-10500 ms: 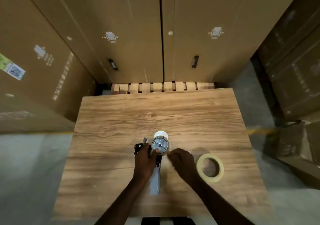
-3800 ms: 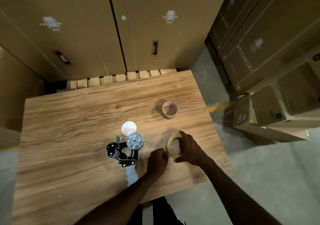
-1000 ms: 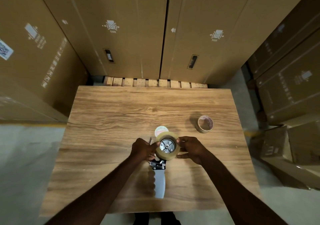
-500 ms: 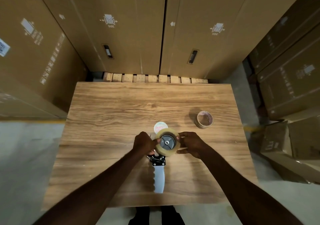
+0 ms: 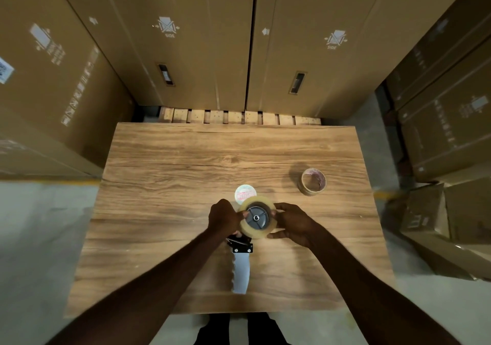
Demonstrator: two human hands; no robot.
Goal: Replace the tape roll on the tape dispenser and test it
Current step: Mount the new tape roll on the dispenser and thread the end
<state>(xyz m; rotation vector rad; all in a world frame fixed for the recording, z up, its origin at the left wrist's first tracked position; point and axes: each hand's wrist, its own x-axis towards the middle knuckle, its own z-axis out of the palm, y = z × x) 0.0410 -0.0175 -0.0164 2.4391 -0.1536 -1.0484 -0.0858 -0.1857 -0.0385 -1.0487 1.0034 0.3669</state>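
Standing over the worktop (image 5: pixel 164 212), the person has both hands at the head of the tape dispenser (image 5: pixel 240 265), which lies flat near the front edge with its pale handle pointing back toward the body, so its long axis runs straight away from them. On the left, the left hand (image 5: pixel 223 218) is curled closed against the dispenser's frame and the near rim of the new tape roll (image 5: pixel 257 217), fingertips touching it. In the middle sits that clear roll, seated on the grey hub with its open face up, directly between the two hands and equally near to both. A round white label disc (image 5: pixel 245 193) lies just beyond it. On the right, the right hand (image 5: pixel 293 224) cups the roll's other side, fingers wrapped on its edge. Further right, well apart, the spent cardboard core (image 5: pixel 313 181) stands alone. My guess is pressing down and threading comes next.
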